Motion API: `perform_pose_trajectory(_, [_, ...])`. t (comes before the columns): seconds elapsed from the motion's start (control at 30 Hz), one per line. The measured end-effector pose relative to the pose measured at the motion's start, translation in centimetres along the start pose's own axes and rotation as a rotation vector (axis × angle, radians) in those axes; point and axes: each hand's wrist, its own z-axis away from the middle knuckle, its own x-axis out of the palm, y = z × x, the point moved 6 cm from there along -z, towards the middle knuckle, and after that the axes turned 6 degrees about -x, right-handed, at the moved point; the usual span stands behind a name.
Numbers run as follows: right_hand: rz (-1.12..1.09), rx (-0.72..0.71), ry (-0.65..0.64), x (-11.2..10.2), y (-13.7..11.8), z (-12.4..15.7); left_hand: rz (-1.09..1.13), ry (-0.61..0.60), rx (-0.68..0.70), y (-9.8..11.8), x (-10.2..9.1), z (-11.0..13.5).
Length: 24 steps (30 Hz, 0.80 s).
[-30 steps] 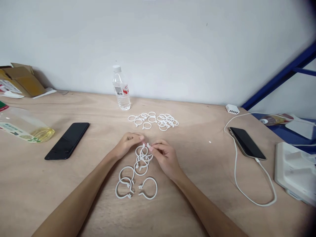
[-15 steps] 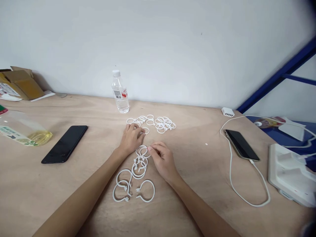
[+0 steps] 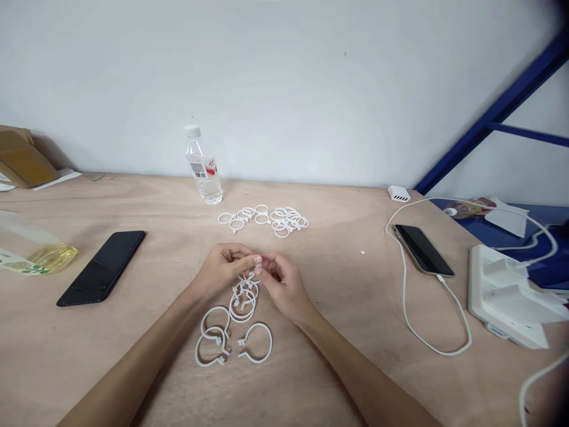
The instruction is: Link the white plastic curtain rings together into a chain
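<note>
My left hand (image 3: 226, 268) and my right hand (image 3: 284, 287) meet at mid-table, thumbs and fingertips pinched together. Between them is a white plastic ring clip (image 3: 258, 265), mostly hidden by the fingers. Just below the fingertips lies an overlapping bunch of open white ring clips (image 3: 242, 321). Nearer me are two more overlapping open clips (image 3: 196, 351) on the left and a single open clip (image 3: 271, 341) on the right. Beyond my hands lie closed rings: a loose row (image 3: 237, 229) and, to its right, a tangled heap (image 3: 290, 223).
A water bottle (image 3: 204, 178) stands near the wall. To the left are a black phone (image 3: 103, 268), a bottle of yellow liquid (image 3: 48, 260) and a cardboard box (image 3: 26, 160). On the right, a charging phone (image 3: 422, 249), its white cable (image 3: 405, 296) and a white device (image 3: 502, 302) lie.
My left hand has drawn back from the far rings to meet my right hand, and both now pinch together. The view has shifted slightly right.
</note>
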Motion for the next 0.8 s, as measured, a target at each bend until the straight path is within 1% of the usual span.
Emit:
perform_pose_trajectory(0.07, [-0.002,-0.003,-0.068,0.4,-0.1,0.1,0.107,-0.002,-0.029,-0.2,-0.3,0.0])
perform_pose_trajectory(0.1, [-0.001,0.001,-0.081,0.4,-0.2,0.1,0.143,0.003,-0.032,-0.3,-0.5,0.0])
perform_pose_trajectory(0.23, [-0.031,0.05,-0.038,0.1,-0.1,0.1,0.256,-0.014,-0.032,-0.6,-0.7,0.2])
perform_pose_trajectory(0.4, [-0.09,0.099,-0.083,0.5,0.2,0.2,0.51,-0.098,-0.076,-1.0,0.3,0.6])
perform_pose_trajectory(0.5, [-0.165,0.133,-0.016,0.4,0.8,0.3,0.6,-0.144,-0.1,-1.1,0.9,0.6])
perform_pose_trajectory(0.57, [-0.214,0.143,-0.003,0.5,1.1,0.3,0.586,-0.152,-0.098,-1.2,0.9,0.6])
perform_pose_trajectory(0.63, [-0.228,0.146,-0.012,0.5,1.2,0.2,0.517,-0.126,-0.079,-1.2,0.6,0.5])
perform_pose_trajectory(0.73, [-0.22,0.175,0.035,0.1,1.5,0.1,0.348,-0.049,-0.036,-1.0,-0.2,0.5])
perform_pose_trajectory(0.8, [-0.249,0.204,0.065,-0.2,1.6,0.0,0.189,0.024,0.008,-0.9,-0.7,0.6])
